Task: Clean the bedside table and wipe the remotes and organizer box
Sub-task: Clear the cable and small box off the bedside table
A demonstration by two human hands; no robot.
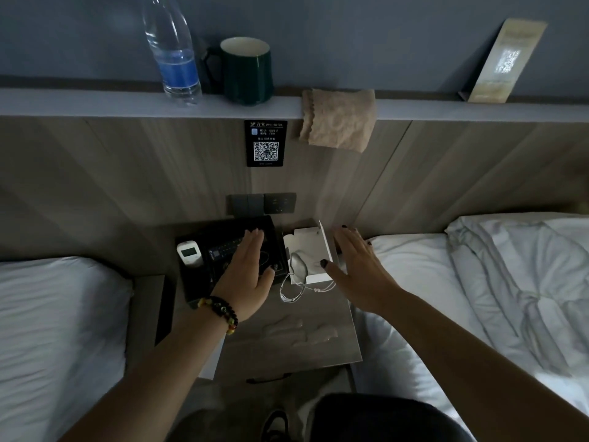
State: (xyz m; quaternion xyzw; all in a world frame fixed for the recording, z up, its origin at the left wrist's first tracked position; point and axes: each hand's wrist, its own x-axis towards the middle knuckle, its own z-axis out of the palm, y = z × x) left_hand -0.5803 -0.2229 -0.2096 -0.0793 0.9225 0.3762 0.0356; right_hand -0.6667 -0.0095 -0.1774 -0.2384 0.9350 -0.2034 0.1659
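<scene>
My left hand (pixel 247 269) flat, fingers straight, over black organizer box (pixel 204 282); right hand (pixel 357 260) spread, straight-fingered, beside white carton (pixel 314 250).

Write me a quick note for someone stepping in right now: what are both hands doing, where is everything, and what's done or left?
Left hand: open, fingers straight, over the black organizer box; contact unclear.
Right hand: open, spread around the white box, thumb on its near side. No firm grip on anything.
White remote and dark remote lie in the organizer box at the back left of the bedside table.
Bracelets lie in front of the white box.
The cloth hangs from the ledge above, unused.
Done: nothing visibly wiped; smears show on the tabletop.
Left: fetch the cloth, wipe table, remotes, organizer.
</scene>
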